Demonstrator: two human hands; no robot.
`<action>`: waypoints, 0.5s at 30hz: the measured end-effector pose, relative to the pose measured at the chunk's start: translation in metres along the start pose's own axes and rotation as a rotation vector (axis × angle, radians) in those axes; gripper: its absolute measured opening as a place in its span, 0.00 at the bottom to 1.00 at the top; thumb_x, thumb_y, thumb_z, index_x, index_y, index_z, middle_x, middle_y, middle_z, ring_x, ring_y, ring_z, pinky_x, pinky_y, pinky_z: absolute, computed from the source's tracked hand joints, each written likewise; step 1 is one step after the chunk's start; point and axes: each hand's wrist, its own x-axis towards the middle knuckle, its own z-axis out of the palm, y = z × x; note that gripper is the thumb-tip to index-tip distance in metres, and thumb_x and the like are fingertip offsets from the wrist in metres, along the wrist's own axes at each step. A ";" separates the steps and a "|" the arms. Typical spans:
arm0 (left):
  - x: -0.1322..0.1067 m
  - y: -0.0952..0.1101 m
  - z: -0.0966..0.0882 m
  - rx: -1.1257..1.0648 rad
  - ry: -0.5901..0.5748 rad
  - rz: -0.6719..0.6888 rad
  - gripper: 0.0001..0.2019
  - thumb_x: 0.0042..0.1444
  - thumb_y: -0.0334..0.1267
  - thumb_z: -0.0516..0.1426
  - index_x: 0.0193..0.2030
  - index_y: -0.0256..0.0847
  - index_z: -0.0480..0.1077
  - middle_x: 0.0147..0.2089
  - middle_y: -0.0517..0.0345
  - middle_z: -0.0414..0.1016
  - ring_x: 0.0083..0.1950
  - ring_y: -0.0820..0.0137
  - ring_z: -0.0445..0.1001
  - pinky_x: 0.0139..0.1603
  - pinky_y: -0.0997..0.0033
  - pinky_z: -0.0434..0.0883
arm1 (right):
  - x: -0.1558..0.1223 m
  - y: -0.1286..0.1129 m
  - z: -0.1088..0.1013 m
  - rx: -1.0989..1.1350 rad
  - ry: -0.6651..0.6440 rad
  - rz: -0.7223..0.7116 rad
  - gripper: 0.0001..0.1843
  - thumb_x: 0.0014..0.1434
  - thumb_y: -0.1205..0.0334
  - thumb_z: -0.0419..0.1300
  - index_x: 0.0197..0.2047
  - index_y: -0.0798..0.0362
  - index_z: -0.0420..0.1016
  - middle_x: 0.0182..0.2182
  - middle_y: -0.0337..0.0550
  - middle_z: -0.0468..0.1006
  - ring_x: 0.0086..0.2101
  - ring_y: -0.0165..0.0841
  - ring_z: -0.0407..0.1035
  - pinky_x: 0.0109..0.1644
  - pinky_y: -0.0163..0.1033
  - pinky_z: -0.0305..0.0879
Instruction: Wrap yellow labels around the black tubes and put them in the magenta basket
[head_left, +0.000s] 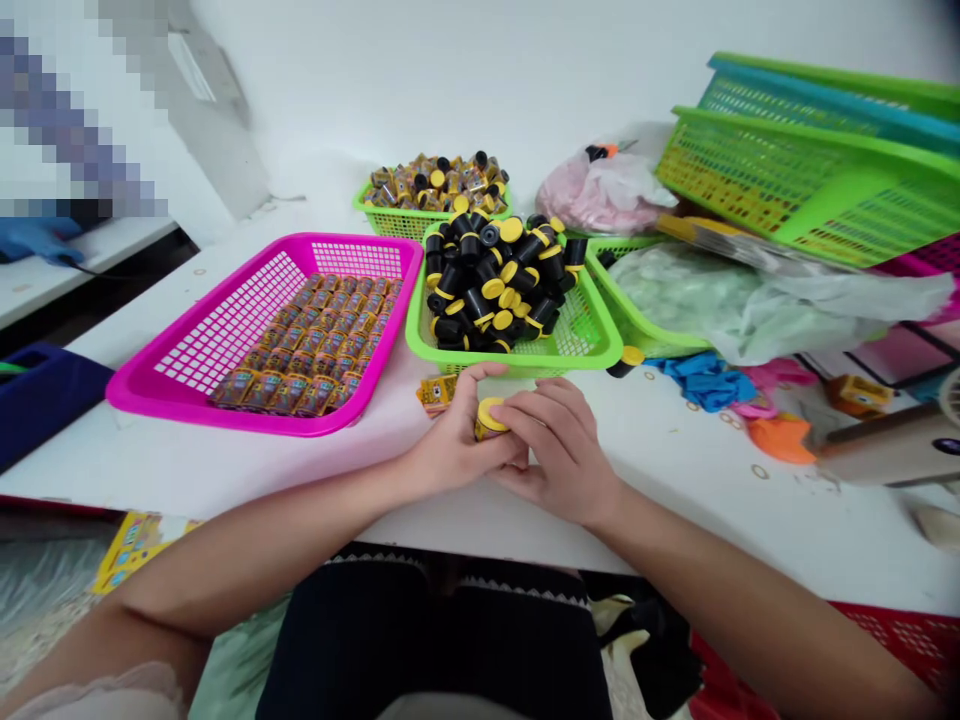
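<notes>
My left hand [454,440] and my right hand [559,445] meet at the white table's front edge, both closed around a small tube with a yellow cap [489,416]. A small yellow printed label piece [437,392] lies just beyond my left thumb. Directly behind my hands stands a green basket [592,345] heaped with black tubes with yellow caps [491,280]. To its left a pink basket [225,330] holds rows of labelled tubes [315,340] laid flat.
A second green basket [390,215] of labelled tubes stands at the back. Stacked green and blue baskets [817,170], plastic bags [750,300], blue and orange scraps [720,385] crowd the right. A loose black tube [625,361] lies nearby. Another person's blue-gloved hand [34,238] is far left.
</notes>
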 end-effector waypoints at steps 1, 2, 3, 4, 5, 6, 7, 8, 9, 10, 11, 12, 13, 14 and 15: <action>0.000 0.000 -0.001 0.019 -0.013 0.013 0.29 0.55 0.30 0.58 0.57 0.44 0.45 0.25 0.74 0.70 0.24 0.75 0.72 0.24 0.80 0.65 | 0.000 0.000 -0.001 -0.010 0.002 -0.018 0.22 0.62 0.57 0.61 0.59 0.49 0.66 0.42 0.47 0.77 0.44 0.41 0.70 0.55 0.52 0.68; -0.001 0.000 -0.002 0.045 -0.025 0.024 0.29 0.54 0.30 0.58 0.57 0.44 0.45 0.25 0.74 0.69 0.23 0.75 0.72 0.24 0.80 0.64 | 0.000 0.000 -0.001 -0.015 0.001 -0.036 0.22 0.63 0.57 0.61 0.58 0.48 0.66 0.42 0.46 0.77 0.43 0.40 0.70 0.56 0.53 0.68; -0.001 0.000 -0.003 0.075 -0.038 0.039 0.30 0.54 0.29 0.57 0.57 0.44 0.44 0.24 0.74 0.68 0.23 0.75 0.71 0.23 0.80 0.63 | 0.000 0.000 -0.002 -0.015 -0.003 -0.054 0.21 0.62 0.58 0.61 0.58 0.48 0.67 0.42 0.45 0.77 0.43 0.39 0.70 0.58 0.53 0.67; -0.001 0.000 -0.004 0.107 -0.049 0.052 0.30 0.54 0.29 0.57 0.58 0.44 0.44 0.24 0.75 0.67 0.22 0.76 0.70 0.23 0.79 0.63 | 0.000 0.000 -0.003 -0.016 -0.008 -0.074 0.21 0.62 0.59 0.62 0.58 0.48 0.67 0.41 0.44 0.78 0.43 0.38 0.70 0.59 0.54 0.66; 0.000 0.000 -0.006 0.141 -0.061 0.062 0.30 0.54 0.29 0.57 0.58 0.44 0.45 0.23 0.75 0.66 0.21 0.76 0.69 0.23 0.80 0.62 | 0.000 0.000 -0.004 -0.018 -0.012 -0.091 0.21 0.61 0.60 0.63 0.58 0.49 0.67 0.41 0.44 0.78 0.43 0.38 0.70 0.60 0.54 0.65; 0.000 0.000 -0.007 0.177 -0.067 0.075 0.29 0.54 0.29 0.57 0.58 0.44 0.46 0.24 0.75 0.65 0.21 0.77 0.68 0.23 0.80 0.62 | 0.000 0.001 -0.005 -0.023 -0.012 -0.107 0.21 0.61 0.61 0.63 0.57 0.50 0.68 0.41 0.45 0.78 0.43 0.38 0.70 0.60 0.55 0.65; 0.000 0.001 -0.007 0.215 -0.058 0.096 0.29 0.53 0.29 0.58 0.58 0.44 0.47 0.25 0.74 0.65 0.22 0.78 0.68 0.23 0.80 0.62 | 0.000 0.002 -0.006 -0.034 -0.009 -0.121 0.21 0.61 0.62 0.63 0.56 0.51 0.69 0.41 0.45 0.78 0.43 0.38 0.70 0.61 0.55 0.65; 0.001 0.003 -0.008 0.259 -0.022 0.127 0.29 0.52 0.29 0.59 0.57 0.44 0.49 0.28 0.71 0.67 0.24 0.78 0.69 0.25 0.80 0.64 | 0.001 0.003 -0.006 -0.056 -0.003 -0.129 0.20 0.61 0.62 0.64 0.56 0.52 0.69 0.40 0.46 0.78 0.43 0.38 0.70 0.61 0.55 0.65; 0.000 0.005 -0.008 0.308 0.036 0.161 0.29 0.51 0.29 0.61 0.56 0.44 0.52 0.33 0.67 0.69 0.29 0.77 0.71 0.28 0.79 0.66 | 0.001 0.005 -0.006 -0.086 0.007 -0.134 0.20 0.60 0.62 0.64 0.55 0.52 0.69 0.40 0.45 0.78 0.42 0.37 0.70 0.61 0.55 0.65; 0.000 0.008 -0.008 0.355 0.104 0.191 0.28 0.49 0.29 0.63 0.54 0.44 0.54 0.37 0.64 0.70 0.34 0.76 0.73 0.32 0.78 0.69 | 0.002 0.006 -0.006 -0.120 0.016 -0.135 0.20 0.60 0.62 0.64 0.55 0.50 0.69 0.39 0.45 0.78 0.42 0.37 0.70 0.60 0.55 0.65; -0.002 0.012 -0.008 0.389 0.168 0.216 0.28 0.48 0.29 0.64 0.52 0.44 0.56 0.40 0.61 0.72 0.38 0.74 0.75 0.36 0.76 0.72 | 0.003 0.006 -0.006 -0.152 0.026 -0.131 0.20 0.59 0.63 0.65 0.55 0.49 0.70 0.39 0.43 0.78 0.41 0.36 0.70 0.60 0.54 0.66; -0.004 0.015 -0.007 0.413 0.220 0.229 0.27 0.47 0.30 0.66 0.50 0.44 0.57 0.42 0.59 0.73 0.42 0.72 0.76 0.40 0.74 0.73 | 0.004 0.006 -0.005 -0.177 0.035 -0.127 0.21 0.58 0.63 0.65 0.55 0.47 0.70 0.38 0.42 0.78 0.40 0.36 0.70 0.59 0.54 0.66; -0.007 0.019 -0.006 0.433 0.253 0.228 0.27 0.47 0.31 0.67 0.50 0.44 0.58 0.43 0.58 0.75 0.44 0.71 0.77 0.43 0.72 0.74 | 0.005 0.005 -0.005 -0.187 0.042 -0.125 0.22 0.58 0.64 0.66 0.55 0.46 0.70 0.38 0.41 0.78 0.39 0.36 0.69 0.59 0.54 0.67; -0.011 0.023 -0.005 0.460 0.275 0.223 0.28 0.48 0.32 0.68 0.52 0.45 0.59 0.44 0.58 0.77 0.45 0.70 0.77 0.45 0.71 0.75 | 0.006 0.003 -0.004 -0.182 0.047 -0.122 0.23 0.57 0.64 0.66 0.55 0.47 0.69 0.38 0.42 0.77 0.39 0.36 0.69 0.59 0.54 0.66; -0.016 0.028 -0.004 0.507 0.289 0.225 0.27 0.49 0.34 0.68 0.52 0.45 0.61 0.44 0.57 0.78 0.46 0.69 0.78 0.46 0.70 0.75 | 0.007 0.000 -0.003 -0.165 0.044 -0.118 0.24 0.57 0.65 0.66 0.56 0.47 0.69 0.38 0.42 0.77 0.40 0.36 0.69 0.59 0.54 0.66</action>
